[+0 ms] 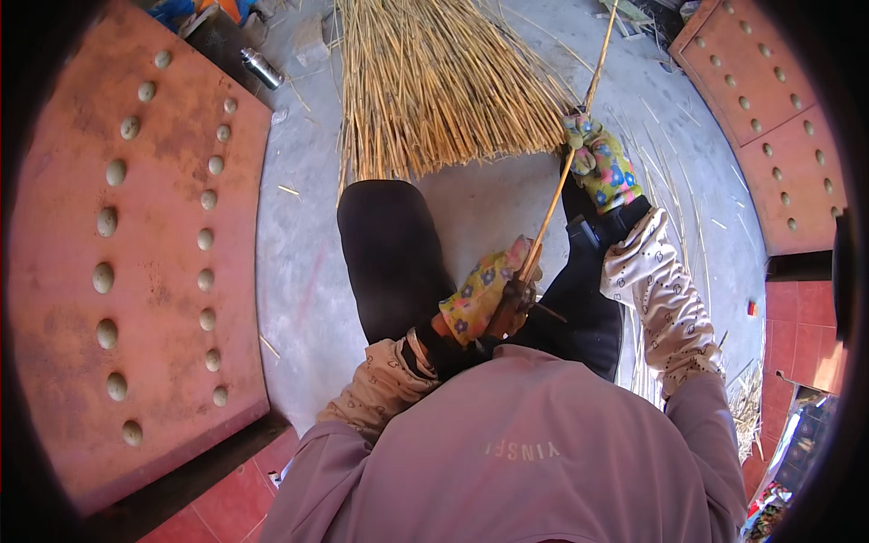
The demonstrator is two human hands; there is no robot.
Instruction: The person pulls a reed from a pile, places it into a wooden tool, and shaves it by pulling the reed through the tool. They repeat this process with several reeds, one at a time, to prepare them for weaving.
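A long, thin, straw-coloured reed stalk [554, 201] slants from my lap up past the far right of the pile. Low over my lap, my left hand [484, 288], in a yellow floral glove, is closed round its lower end. Something dark shows at that palm; whether it is the glove or a separate thing I cannot tell. Farther up, my right hand [599, 161], in a green floral glove, grips the same stalk beside the pile's right corner. A broad pile of reed stalks [444, 90] lies ahead of my knees, cut ends toward me.
Red door panels with rows of round studs stand at left [163, 262] and right [769, 118]. A metal flask [262, 68] is on the grey concrete floor [303, 235] at the far left. Loose stalks [674, 181] are strewn at right, with more heaped by my right elbow [747, 398].
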